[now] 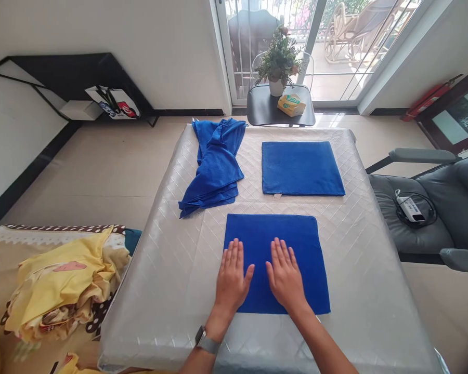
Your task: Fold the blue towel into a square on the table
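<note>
A folded blue towel (pixel 273 228) lies flat in front of me on the pale quilted cover. My left hand (pixel 233 275) rests palm down over its left edge, fingers stretched forward. On its right half my right hand (pixel 285 275) lies flat as well, with the thumb out to the side. Beyond it, to the right, is a second blue towel (pixel 302 169), folded into a neat rectangle with a small white tag at its front edge. Several blue towels (pixel 218 161) are heaped loosely at the far left, rumpled and overlapping.
The quilted surface (pixel 171 291) has a raised edge all round. A bed with yellow cloth (pixel 70 275) adjoins at left. A grey armchair (pixel 437 202) holding a coiled cable stands at right. Behind is a black chair (pixel 257 106) with a potted plant (pixel 277 62) and a tissue pack (pixel 291 105).
</note>
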`<action>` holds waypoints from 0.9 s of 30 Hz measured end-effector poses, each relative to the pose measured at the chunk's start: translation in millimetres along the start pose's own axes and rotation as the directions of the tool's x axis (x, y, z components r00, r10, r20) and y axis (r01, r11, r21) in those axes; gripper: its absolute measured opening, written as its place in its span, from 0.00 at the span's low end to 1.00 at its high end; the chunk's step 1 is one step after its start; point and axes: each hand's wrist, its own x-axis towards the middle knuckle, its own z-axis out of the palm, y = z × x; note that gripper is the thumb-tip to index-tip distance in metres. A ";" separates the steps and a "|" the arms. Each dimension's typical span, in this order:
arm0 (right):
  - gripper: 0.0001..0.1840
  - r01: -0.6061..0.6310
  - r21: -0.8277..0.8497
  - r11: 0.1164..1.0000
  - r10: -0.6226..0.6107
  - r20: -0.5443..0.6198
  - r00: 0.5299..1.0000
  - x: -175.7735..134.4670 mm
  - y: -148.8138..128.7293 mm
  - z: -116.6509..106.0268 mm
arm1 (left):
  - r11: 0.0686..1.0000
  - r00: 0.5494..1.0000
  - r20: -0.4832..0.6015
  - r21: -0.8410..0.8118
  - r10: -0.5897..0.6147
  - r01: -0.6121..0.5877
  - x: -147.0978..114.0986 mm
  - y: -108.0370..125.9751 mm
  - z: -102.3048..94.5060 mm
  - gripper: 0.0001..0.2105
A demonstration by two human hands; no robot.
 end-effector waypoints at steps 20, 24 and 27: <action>0.35 -0.217 -0.110 0.970 0.212 -0.054 0.976 -43.6 111.6 4.6 | 0.995 0.997 0.034 0.071 -0.074 0.072 -2.1 -37.1 16.3 0.35; 0.35 -0.146 -0.059 0.987 0.142 -0.072 0.987 -12.9 64.0 -5.0 | 0.994 0.997 0.032 0.085 -0.074 0.071 -1.2 -36.0 16.9 0.36; 0.36 -0.016 0.011 1.000 0.017 -0.043 0.999 16.8 5.9 4.4 | 0.994 0.997 0.024 0.085 -0.074 0.072 -1.8 -36.8 18.0 0.36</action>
